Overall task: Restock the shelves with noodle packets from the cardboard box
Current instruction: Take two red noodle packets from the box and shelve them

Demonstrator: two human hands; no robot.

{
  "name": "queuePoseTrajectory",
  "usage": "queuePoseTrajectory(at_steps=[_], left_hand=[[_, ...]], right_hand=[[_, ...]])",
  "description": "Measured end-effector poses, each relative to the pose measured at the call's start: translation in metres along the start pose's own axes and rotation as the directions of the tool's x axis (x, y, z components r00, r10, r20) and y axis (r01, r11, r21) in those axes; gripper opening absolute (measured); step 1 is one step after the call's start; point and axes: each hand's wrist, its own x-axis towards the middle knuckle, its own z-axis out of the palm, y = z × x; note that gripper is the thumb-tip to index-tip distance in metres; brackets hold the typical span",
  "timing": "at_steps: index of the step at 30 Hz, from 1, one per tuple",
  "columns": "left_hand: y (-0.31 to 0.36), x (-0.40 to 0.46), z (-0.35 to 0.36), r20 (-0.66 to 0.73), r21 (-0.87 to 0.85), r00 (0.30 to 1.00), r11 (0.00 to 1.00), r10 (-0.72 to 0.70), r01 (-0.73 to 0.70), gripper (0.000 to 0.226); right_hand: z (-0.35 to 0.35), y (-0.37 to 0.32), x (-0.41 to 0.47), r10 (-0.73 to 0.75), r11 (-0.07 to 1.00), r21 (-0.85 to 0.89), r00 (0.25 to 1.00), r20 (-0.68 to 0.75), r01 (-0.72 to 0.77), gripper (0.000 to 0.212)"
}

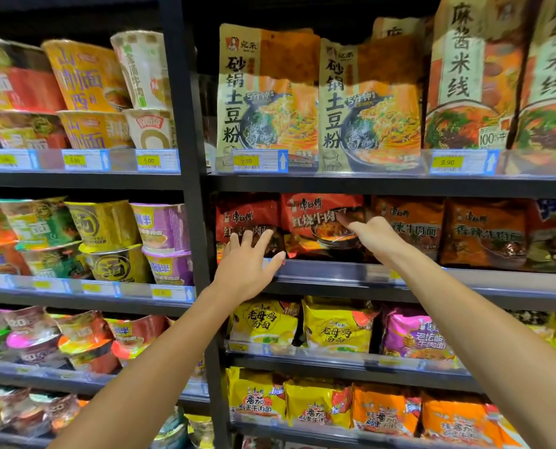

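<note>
Now the left hand [249, 264], fingers spread wide, touches one red plastic noodle packet [247, 222] while the right hand [372, 234] presses another red noodle packet [319, 222] just right of it on the black metal shelf [432, 280].

This is a shop, a grocery aisle of instant noodles. Black metal shelves [400, 184] fill the whole frame, packed with rows of noodle packets [319, 222] on the right and stacked cup noodles [108, 228] on the left. Yellow price tags [246, 161] sit in clear strips along the shelf edges.

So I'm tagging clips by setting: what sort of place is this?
Most likely a grocery shop aisle: dark shelves packed with noodle packets and cup noodles, with yellow price tags along the edges.
</note>
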Motion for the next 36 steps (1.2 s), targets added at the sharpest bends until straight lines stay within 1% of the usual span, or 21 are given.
queuePoseTrajectory(at_steps=[1,2,3,5,6,8,10,11,13,15,16,17,18,19,20,21,22,25,29,33,36], left_hand=[[0.000,-0.001,-0.002,0.027,0.022,0.999,1.000,0.019,-0.020,0.065],[0.001,-0.002,-0.003,0.057,0.042,0.998,0.998,0.039,-0.041,0.065],[0.001,-0.003,-0.004,0.084,0.057,0.995,0.996,0.057,-0.062,0.065],[0.001,-0.005,-0.004,0.120,0.069,0.989,0.994,0.081,-0.090,0.066],[0.001,-0.006,-0.004,0.131,0.071,0.987,0.993,0.089,-0.098,0.066],[0.000,-0.005,-0.004,0.143,0.083,0.985,0.990,0.098,-0.111,0.065],[0.000,-0.005,-0.003,0.140,0.078,0.985,0.991,0.100,-0.111,0.066],[-0.001,-0.005,-0.002,0.130,0.068,0.987,0.992,0.098,-0.108,0.067],[-0.002,-0.005,-0.001,0.084,0.050,0.993,0.995,0.081,-0.085,0.071],[-0.005,-0.006,0.001,0.032,0.047,0.998,0.998,0.051,-0.053,0.076],[-0.006,-0.005,0.001,0.019,0.054,0.999,0.998,0.040,-0.041,0.076],[-0.006,-0.005,0.002,0.022,0.063,0.999,0.997,0.035,-0.036,0.077],[-0.005,-0.005,0.002,0.032,0.072,0.999,0.997,0.034,-0.036,0.078],[-0.004,-0.006,0.001,0.043,0.080,0.998,0.996,0.036,-0.039,0.082],[-0.002,-0.006,-0.001,0.050,0.090,0.998,0.995,0.039,-0.044,0.087],[0.000,-0.006,-0.004,0.053,0.104,0.998,0.993,0.046,-0.051,0.094],[0.003,-0.007,-0.007,0.055,0.120,0.997,0.991,0.057,-0.064,0.098],[0.007,-0.005,-0.010,0.059,0.171,0.993,0.980,0.098,-0.107,0.088],[0.004,-0.001,-0.011,0.112,0.170,0.989,0.979,0.094,-0.113,0.082],[-0.002,-0.001,-0.012,0.143,0.151,0.985,0.982,0.096,-0.118,0.076],[-0.005,-0.004,-0.015,0.138,0.114,0.986,0.987,0.093,-0.110,0.068]], right_hand=[[0.002,0.002,0.000,0.020,0.999,-0.044,0.999,0.029,-0.018,0.053],[0.004,0.003,0.001,0.037,0.994,-0.109,0.998,0.053,-0.031,0.052],[0.005,0.005,0.001,0.042,0.982,-0.186,0.997,0.066,-0.029,0.045],[0.007,0.006,0.002,0.031,0.936,-0.351,0.998,0.050,-0.011,0.052],[0.006,0.006,0.003,0.017,0.895,-0.445,1.000,0.025,-0.004,0.057],[0.003,0.007,0.003,-0.013,0.796,-0.605,1.000,-0.010,0.004,0.059],[-0.001,0.010,0.000,-0.015,0.705,-0.709,1.000,-0.014,0.001,0.056],[-0.003,0.012,-0.001,-0.032,0.683,-0.730,0.999,-0.036,-0.005,0.055],[-0.005,0.013,-0.005,-0.160,0.703,-0.711,0.979,-0.126,0.023,0.050],[-0.003,0.015,-0.011,-0.365,0.698,-0.702,0.913,-0.180,0.141,0.040],[0.000,0.015,-0.015,-0.468,0.669,-0.703,0.872,-0.144,0.243,0.032],[0.004,0.016,-0.020,-0.556,0.628,-0.688,0.829,-0.069,0.364,0.024],[0.009,0.017,-0.024,-0.600,0.587,-0.662,0.799,0.030,0.466,0.020],[0.015,0.019,-0.028,-0.600,0.553,-0.647,0.790,0.128,0.525,0.024],[0.021,0.021,-0.030,-0.558,0.528,-0.654,0.802,0.213,0.541,0.033],[0.027,0.023,-0.030,-0.496,0.514,-0.680,0.828,0.262,0.523,0.041],[0.031,0.025,-0.029,-0.440,0.508,-0.709,0.855,0.275,0.489,0.046],[0.033,0.025,-0.029,-0.360,0.522,-0.743,0.898,0.254,0.419,0.052],[0.031,0.024,-0.030,-0.321,0.480,-0.778,0.906,0.274,0.406,0.057],[0.031,0.020,-0.032,-0.301,0.504,-0.768,0.914,0.272,0.395,0.057],[0.029,0.020,-0.034,-0.346,0.522,-0.745,0.902,0.260,0.415,0.058]])
